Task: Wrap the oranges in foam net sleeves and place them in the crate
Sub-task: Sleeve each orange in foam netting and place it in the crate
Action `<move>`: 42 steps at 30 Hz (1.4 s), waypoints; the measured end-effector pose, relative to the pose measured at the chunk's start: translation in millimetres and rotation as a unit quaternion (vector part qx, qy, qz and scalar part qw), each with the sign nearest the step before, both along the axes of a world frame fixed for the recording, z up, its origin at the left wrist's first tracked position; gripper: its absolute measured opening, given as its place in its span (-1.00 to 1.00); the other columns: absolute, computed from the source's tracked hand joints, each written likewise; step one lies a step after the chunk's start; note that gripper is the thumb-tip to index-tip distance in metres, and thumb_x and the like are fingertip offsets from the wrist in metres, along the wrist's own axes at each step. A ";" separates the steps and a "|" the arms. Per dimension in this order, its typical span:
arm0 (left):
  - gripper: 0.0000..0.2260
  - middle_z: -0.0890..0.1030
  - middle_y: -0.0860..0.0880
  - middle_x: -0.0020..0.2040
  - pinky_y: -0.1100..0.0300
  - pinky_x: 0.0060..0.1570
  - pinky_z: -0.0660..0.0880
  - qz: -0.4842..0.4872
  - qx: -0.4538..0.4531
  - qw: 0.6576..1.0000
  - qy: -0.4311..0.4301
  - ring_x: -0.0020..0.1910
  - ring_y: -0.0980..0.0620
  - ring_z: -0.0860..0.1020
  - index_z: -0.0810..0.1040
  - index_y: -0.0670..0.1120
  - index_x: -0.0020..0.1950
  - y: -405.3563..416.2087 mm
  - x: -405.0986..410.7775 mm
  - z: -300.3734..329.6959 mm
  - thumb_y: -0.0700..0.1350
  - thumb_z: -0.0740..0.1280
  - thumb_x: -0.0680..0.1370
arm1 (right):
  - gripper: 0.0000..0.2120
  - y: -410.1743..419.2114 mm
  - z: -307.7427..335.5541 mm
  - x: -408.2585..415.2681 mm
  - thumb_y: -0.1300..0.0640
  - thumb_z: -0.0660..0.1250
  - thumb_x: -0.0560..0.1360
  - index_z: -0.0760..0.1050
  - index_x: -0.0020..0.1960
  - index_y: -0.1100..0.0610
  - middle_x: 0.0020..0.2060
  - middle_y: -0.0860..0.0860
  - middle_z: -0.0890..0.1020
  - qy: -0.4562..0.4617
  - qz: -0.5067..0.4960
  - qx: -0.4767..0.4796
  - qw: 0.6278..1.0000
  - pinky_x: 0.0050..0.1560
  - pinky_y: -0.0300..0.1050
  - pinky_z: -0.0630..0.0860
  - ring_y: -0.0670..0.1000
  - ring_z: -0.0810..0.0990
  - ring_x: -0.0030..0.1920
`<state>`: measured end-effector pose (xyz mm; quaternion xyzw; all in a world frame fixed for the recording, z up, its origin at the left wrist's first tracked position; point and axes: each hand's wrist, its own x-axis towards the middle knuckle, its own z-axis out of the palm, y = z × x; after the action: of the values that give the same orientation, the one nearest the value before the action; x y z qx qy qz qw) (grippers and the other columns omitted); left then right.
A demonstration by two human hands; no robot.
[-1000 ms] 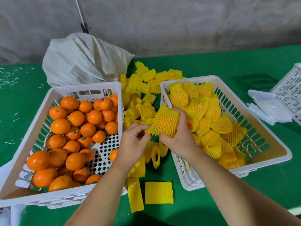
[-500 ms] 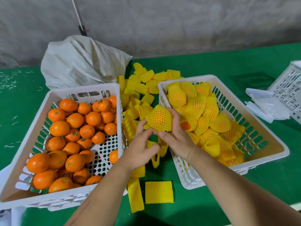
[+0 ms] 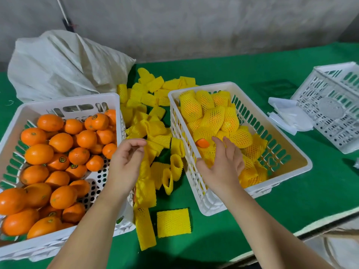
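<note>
The wrapped orange (image 3: 203, 144) lies in the right crate (image 3: 229, 199), among other netted oranges, its bare orange end showing just left of the right hand's (image 3: 223, 164) fingers (image 3: 218, 141). Those fingers are spread and relaxed above it, holding nothing; whether the tips touch the net I cannot tell. The left hand (image 3: 126, 162) hangs over loose foam sleeves (image 3: 153, 131) on the green tabletop (image 3: 223, 230), its fingers loosely curled and empty. The left crate (image 3: 64, 102) holds unwrapped oranges (image 3: 60, 141).
</note>
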<state>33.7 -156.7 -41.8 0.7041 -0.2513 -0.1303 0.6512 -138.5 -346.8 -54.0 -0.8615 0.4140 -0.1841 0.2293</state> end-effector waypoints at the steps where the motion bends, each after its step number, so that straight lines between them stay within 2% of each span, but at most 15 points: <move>1: -0.81 0.67 0.02 0.15 0.40 0.08 0.50 -0.010 0.012 1.000 -0.002 0.15 0.18 0.61 0.65 -0.03 0.19 -2.3 -0.1 -0.4 -0.25 0.29 0.70 | -0.26 3.4 -0.1 2.9 -0.30 0.20 0.42 0.14 0.56 -0.16 0.61 0.01 0.06 0.054 0.029 -0.031 0.998 0.50 0.33 0.01 0.17 -0.03 0.59; 7: -0.83 0.64 -0.05 -0.07 0.36 -0.14 0.49 -0.023 0.018 0.999 -0.015 -0.11 0.14 0.56 0.67 0.02 0.15 0.7 -6.0 -0.1 -0.19 0.31 0.71 | -0.46 18.7 -7.4 9.2 -0.14 0.29 0.47 0.42 0.41 -0.01 0.52 0.16 0.29 0.154 0.220 -0.264 0.926 0.43 0.27 0.25 0.25 0.24 0.50; 11: -0.84 0.57 -0.25 -0.05 0.25 -0.23 0.42 -0.009 0.010 1.000 0.007 -0.18 0.04 0.48 0.66 -0.02 0.16 0.5 -5.7 2.9 -0.17 0.29 0.72 | -0.69 17.3 -4.8 18.6 -0.14 0.29 0.50 0.67 0.09 -0.02 0.53 0.16 0.36 0.263 0.314 -0.299 0.862 0.50 0.27 0.10 0.26 0.17 0.55; 14: -0.85 0.57 -0.10 -0.21 0.34 -0.30 0.37 -0.019 0.013 1.000 -0.015 -0.29 0.13 0.44 0.65 -0.10 0.14 -1.8 -3.4 1.5 -0.23 0.29 0.71 | -0.71 22.6 -1.3 39.1 -0.16 0.29 0.51 0.72 -0.02 -0.05 0.63 0.12 0.18 0.316 0.417 -0.300 0.797 0.56 0.24 -0.08 0.24 0.00 0.61; 17: -0.85 0.57 0.14 -0.21 0.41 -0.27 0.38 -0.008 0.009 1.000 -0.019 -0.28 0.20 0.46 0.65 -0.07 0.14 -0.1 -4.8 -0.7 -0.23 0.29 0.71 | -0.75 31.7 -8.3 58.2 -0.13 0.29 0.56 0.70 0.08 -0.09 0.65 0.03 0.08 0.354 0.520 -0.200 0.751 0.58 0.20 -0.15 0.22 -0.07 0.62; 20: -0.84 0.63 0.06 -0.07 0.37 -0.14 0.48 0.014 -0.030 0.999 0.007 -0.11 0.14 0.53 0.64 0.00 0.17 12.7 6.4 0.8 -0.18 0.29 0.70 | -0.61 32.4 -17.5 62.1 -0.12 0.26 0.61 0.57 0.35 0.03 0.55 -0.01 0.33 0.483 0.489 -0.198 0.699 0.55 0.25 -0.03 0.20 0.12 0.55; 22: -0.82 0.62 0.03 0.10 0.28 0.00 0.52 0.000 0.043 0.997 -0.061 0.04 0.17 0.57 0.58 0.04 0.26 34.3 30.7 -4.0 -0.16 0.28 0.71 | -0.61 28.8 -17.6 62.5 -0.10 0.26 0.60 0.56 0.32 0.07 0.41 -0.03 0.44 0.475 0.458 -0.209 0.722 0.50 0.25 0.05 0.16 0.25 0.47; 24: -0.71 0.51 -0.03 0.29 0.12 0.17 0.51 -0.002 0.210 0.964 -0.160 0.23 0.08 0.54 0.48 0.06 0.41 60.0 65.0 -16.3 -0.16 0.28 0.70 | -0.61 26.9 -12.8 67.1 -0.13 0.29 0.58 0.57 0.31 0.05 0.37 -0.03 0.47 0.394 0.463 -0.238 0.757 0.44 0.22 0.10 0.14 0.34 0.40; 27: -0.32 0.25 -0.21 0.53 -0.20 0.33 0.42 0.018 0.511 0.847 -0.148 0.41 -0.33 0.38 0.11 0.12 0.67 82.0 109.6 -43.0 -0.07 0.37 0.63 | -0.61 13.8 -9.4 75.9 -0.07 0.48 0.44 0.65 0.21 0.07 0.33 0.03 0.58 0.222 0.411 -0.346 0.814 0.29 0.20 0.20 0.18 0.56 0.18; 28: -0.23 0.14 -0.21 0.58 -0.21 0.32 0.43 0.000 0.599 0.793 -0.116 0.39 -0.37 0.39 -0.03 0.18 0.68 83.2 118.9 -53.1 -0.01 0.38 0.63 | -0.64 8.3 -9.2 77.7 0.00 0.53 0.40 0.67 0.16 0.09 0.29 0.07 0.61 0.173 0.363 -0.349 0.846 0.28 0.24 0.23 0.21 0.59 0.12; 30: -0.14 -0.09 -0.17 0.62 -0.10 0.05 0.52 -0.062 0.704 0.701 -0.089 0.20 -0.29 0.49 -0.21 0.25 0.67 81.1 131.8 -73.8 0.04 0.38 0.64 | -0.72 1.7 -12.9 79.1 0.10 0.46 0.43 0.68 0.13 0.12 0.25 0.12 0.64 0.108 0.279 -0.320 0.899 0.32 0.32 0.22 0.23 0.62 0.10; 32: -0.15 -0.26 -0.14 0.59 -0.01 -0.05 0.54 -0.075 0.738 0.665 -0.085 0.24 -0.26 0.46 -0.20 0.27 0.67 78.3 142.0 -89.3 -0.03 0.38 0.65 | -0.69 0.5 -22.4 82.5 0.07 0.29 0.49 0.67 0.15 0.11 0.26 0.12 0.64 0.075 0.263 -0.313 0.910 0.36 0.34 0.20 0.20 0.64 0.08; 35: -0.22 -0.20 -0.09 0.61 -0.11 0.35 0.45 -0.067 0.734 0.663 -0.128 0.54 -0.31 0.17 -0.01 0.17 0.69 72.2 143.0 -104.3 -0.01 0.41 0.61 | -0.59 -1.2 -25.3 85.4 0.01 0.16 0.52 0.67 0.18 0.10 0.29 0.11 0.63 0.046 0.293 -0.276 0.915 0.39 0.31 0.20 0.16 0.68 0.08; 39: 0.06 -0.13 -0.09 0.64 -0.07 0.41 0.39 -0.074 0.760 0.624 -0.169 0.58 -0.27 0.15 -0.41 0.05 0.66 68.9 137.1 -116.5 0.16 0.43 0.59 | -0.56 -9.3 -18.9 87.9 -0.01 0.18 0.53 0.64 0.27 0.14 0.33 0.16 0.59 0.016 0.304 -0.175 0.936 0.45 0.24 0.23 0.14 0.69 0.13; 42: -0.03 -0.12 -0.14 0.66 0.01 0.28 0.49 -0.049 0.776 0.593 -0.210 0.57 -0.28 0.19 -0.26 0.04 0.70 69.4 138.3 -115.5 -0.04 0.45 0.60 | -0.56 -5.4 -16.2 88.1 0.07 0.22 0.51 0.60 0.33 0.16 0.35 0.20 0.56 0.034 0.305 -0.173 0.936 0.48 0.21 0.20 0.15 0.71 -0.03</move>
<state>172.0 -87.3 -157.3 0.9378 -0.2194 -0.1564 -0.2190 -50.4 -352.2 -70.3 -0.9785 0.1005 -0.1441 0.1080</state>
